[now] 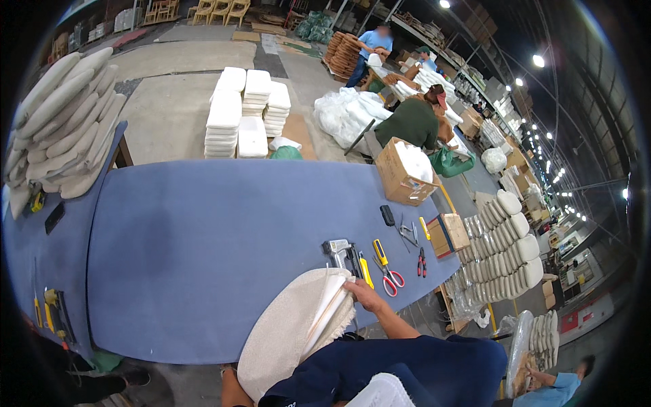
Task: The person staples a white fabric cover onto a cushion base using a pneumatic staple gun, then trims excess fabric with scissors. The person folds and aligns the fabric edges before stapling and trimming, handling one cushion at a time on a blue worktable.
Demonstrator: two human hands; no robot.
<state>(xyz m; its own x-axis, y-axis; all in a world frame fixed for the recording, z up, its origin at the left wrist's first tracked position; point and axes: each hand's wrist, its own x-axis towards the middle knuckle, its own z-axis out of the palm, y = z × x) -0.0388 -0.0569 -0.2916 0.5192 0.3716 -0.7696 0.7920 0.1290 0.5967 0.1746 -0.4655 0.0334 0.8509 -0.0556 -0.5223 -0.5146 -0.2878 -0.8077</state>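
Observation:
A round seat cushion (274,332) in beige woven fabric leans on the table's front edge, against my body. My right hand (364,294) is closed on its right side, where the fabric edge is frayed and white inner layers (329,298) show. Low on the cushion's left side is my left hand (228,370), mostly hidden by the cushion, its fingers not visible. Beyond my right hand lie a grey staple gun (337,252), a yellow utility knife (366,273), a yellow-handled screwdriver (380,252) and red-handled scissors (390,279).
The blue table (203,251) spreads ahead. Red-and-black pliers (422,263), a small box (448,235) and an open carton (400,180) stand along its right. Stacked cushions (64,115) rise at left; several wrapped ones (498,251) stand right. White pads (224,122) and co-workers (410,125) are beyond.

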